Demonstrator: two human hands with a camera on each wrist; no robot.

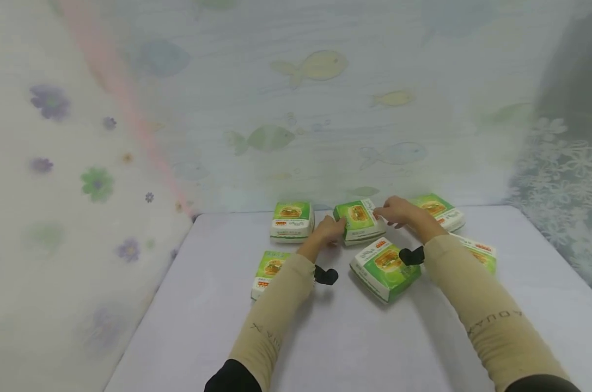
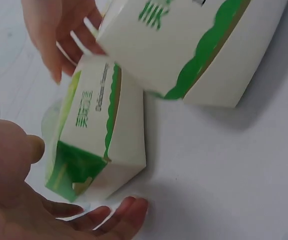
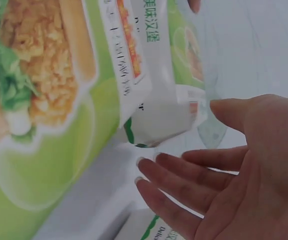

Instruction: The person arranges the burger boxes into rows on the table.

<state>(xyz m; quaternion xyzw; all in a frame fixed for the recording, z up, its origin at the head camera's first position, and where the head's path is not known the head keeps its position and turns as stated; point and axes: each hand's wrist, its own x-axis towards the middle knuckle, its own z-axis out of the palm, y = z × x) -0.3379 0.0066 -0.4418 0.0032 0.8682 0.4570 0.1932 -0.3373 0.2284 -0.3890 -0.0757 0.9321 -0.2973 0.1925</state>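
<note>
Between my two hands, at the back of the table, lies a green-and-white burger box (image 1: pixel 356 218). My left hand (image 1: pixel 330 230) is at its left side with the thumb and fingers spread; in the left wrist view a gap shows between the fingers and the box (image 2: pixel 91 112). At the opposite side is my right hand (image 1: pixel 397 211). In the right wrist view its fingers are extended and apart, with the thumb close to the box's end; contact cannot be told. A second burger box (image 1: pixel 386 272) lies tilted in front, nearer to me.
Similar boxes stand around: one (image 1: pixel 292 222) at the back left, one (image 1: pixel 268 272) partly behind the left sleeve, one (image 1: pixel 440 209) at the back right and one (image 1: pixel 484 253) partly behind the right arm. A fish-patterned wall (image 1: pixel 256 174) borders the white table (image 1: pixel 364 348).
</note>
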